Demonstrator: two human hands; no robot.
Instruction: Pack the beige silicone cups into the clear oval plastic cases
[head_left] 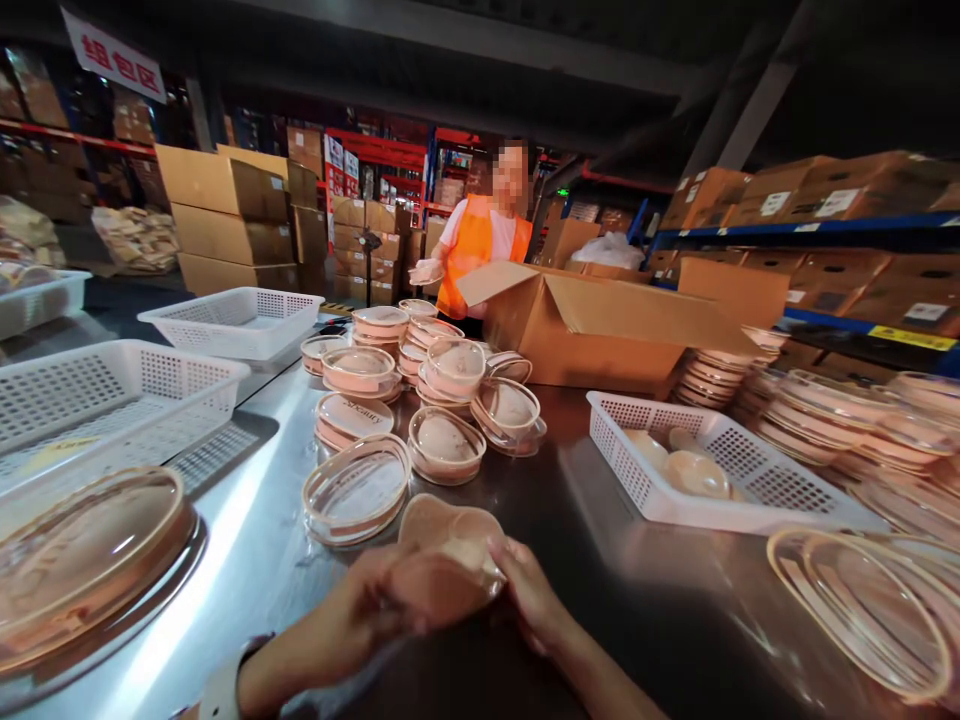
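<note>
A beige stick-on bra (442, 580) with two soft cups is held between my hands above the near edge of the metal table. Its left cup is pinched by my left hand (367, 595), which has a band around the wrist. On the other side, the closed fingers of my right hand (529, 590) grip the bra's edge. Just beyond, an oval clear-lidded case (358, 488) lies on the table beside another rounded case (446, 445). Behind them several similar cases are piled in stacks (360, 370).
On the right, a white perforated basket (637, 500) holds beige cups, with stacked cases (817, 420) beyond. White baskets (225, 375) stand left, near a large case (97, 560). An open carton (600, 340) sits at the back; behind it stands a person in an orange vest (472, 250).
</note>
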